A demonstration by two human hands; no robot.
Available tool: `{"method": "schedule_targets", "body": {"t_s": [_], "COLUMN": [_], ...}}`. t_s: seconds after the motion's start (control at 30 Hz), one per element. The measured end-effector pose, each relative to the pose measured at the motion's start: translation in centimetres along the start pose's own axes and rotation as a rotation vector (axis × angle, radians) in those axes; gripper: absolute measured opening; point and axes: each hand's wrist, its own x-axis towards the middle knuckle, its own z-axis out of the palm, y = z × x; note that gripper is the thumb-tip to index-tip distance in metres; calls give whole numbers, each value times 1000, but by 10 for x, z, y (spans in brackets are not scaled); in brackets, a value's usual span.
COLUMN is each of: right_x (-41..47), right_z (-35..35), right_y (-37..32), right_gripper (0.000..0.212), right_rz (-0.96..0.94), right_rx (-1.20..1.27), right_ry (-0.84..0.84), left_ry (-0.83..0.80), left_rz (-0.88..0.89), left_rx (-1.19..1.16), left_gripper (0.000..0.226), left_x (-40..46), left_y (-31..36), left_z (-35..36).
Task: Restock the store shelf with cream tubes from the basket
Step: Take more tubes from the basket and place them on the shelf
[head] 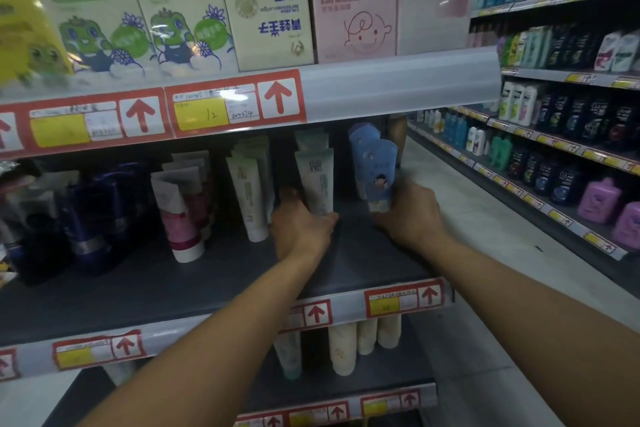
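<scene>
Pale green cream tube (317, 180) stands cap-down on the middle shelf (194, 281), left hand (299, 227) gripping its base; right hand (410, 213) grips the blue tube (379, 177) alongside. Judged light, soft-walled and tippy: hold low, near the cap. Basket not in view.

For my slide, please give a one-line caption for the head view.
Left hand grips a pale green tube, right hand a blue tube, both upright on the shelf.
</scene>
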Motion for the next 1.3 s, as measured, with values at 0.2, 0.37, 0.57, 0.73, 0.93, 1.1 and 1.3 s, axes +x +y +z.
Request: {"method": "schedule_targets", "body": {"t_s": [0.2, 0.37, 0.57, 0.73, 0.93, 1.1, 1.3], "right_x": [18, 23, 24, 26, 28, 29, 30], "right_z": [13, 21, 23, 27, 28, 28, 27], "right_y": [-3, 0, 6, 7, 7, 8, 6], "right_gripper": [53, 50, 52, 45, 40, 39, 40], "right_rz": [-4, -14, -22, -45, -58, -53, -66], "right_rx": [-12, 18, 45, 14, -27, -60, -80], "right_ry": [26, 50, 41, 60, 58, 51, 42], "left_ry": [32, 50, -25, -59, -50, -44, -39], "left_rz": [34, 54, -11, -15, -3, 3, 18], "left_rx": [34, 30, -43, -27, -14, 10, 32], "left_gripper": [67, 64, 60, 53, 51, 48, 44], "left_x": [19, 23, 23, 24, 28, 29, 32], "left_y": [-3, -5, -10, -11, -14, -15, -19], "left_z": [12, 19, 19, 21, 24, 25, 28]}}
